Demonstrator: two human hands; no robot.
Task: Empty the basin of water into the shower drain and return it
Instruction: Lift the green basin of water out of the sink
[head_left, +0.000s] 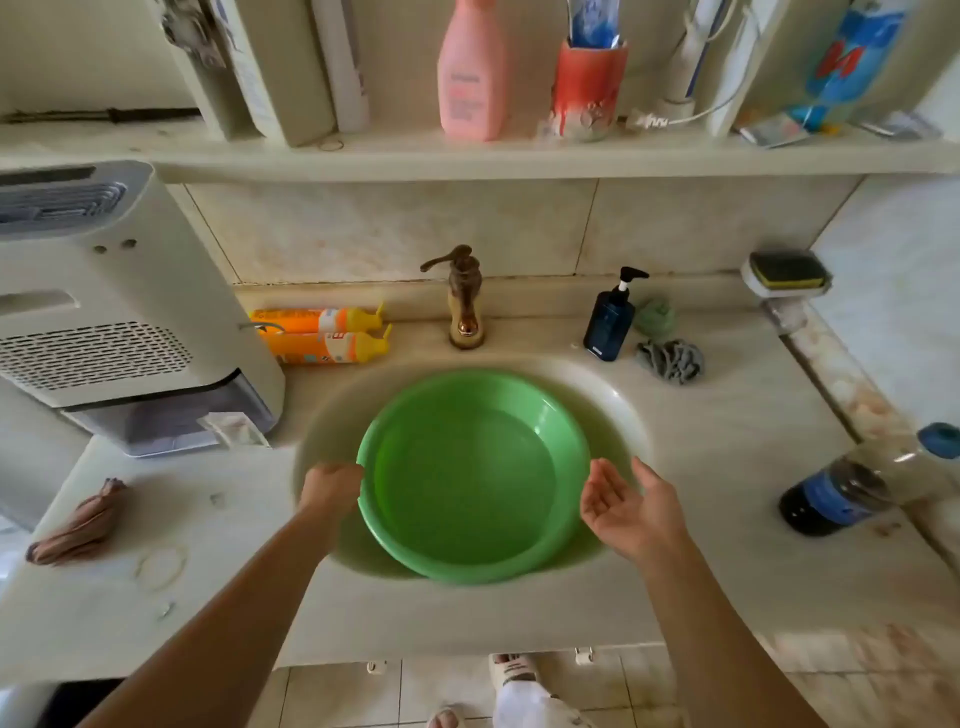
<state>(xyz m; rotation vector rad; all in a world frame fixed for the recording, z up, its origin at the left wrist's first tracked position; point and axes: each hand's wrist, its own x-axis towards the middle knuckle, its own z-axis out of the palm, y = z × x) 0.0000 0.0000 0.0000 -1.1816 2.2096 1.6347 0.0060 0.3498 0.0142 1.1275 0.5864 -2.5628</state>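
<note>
A round green plastic basin (467, 467) with water in it rests in the oval sink (618, 410) of a pale counter, tilted slightly toward me. My left hand (332, 486) is curled at the basin's left rim, fingers closed around the edge. Just right of the basin's rim, my right hand (626, 501) is held palm-up with fingers spread, holding nothing. The shower drain is not in view.
A brass tap (464, 296) stands behind the sink. Two orange bottles (327, 335) lie left of it, beside a white appliance (114, 312). A blue pump bottle (612, 319), grey cloths (670, 360) and a dark bottle (857, 483) are to the right. A shelf (467, 156) overhangs.
</note>
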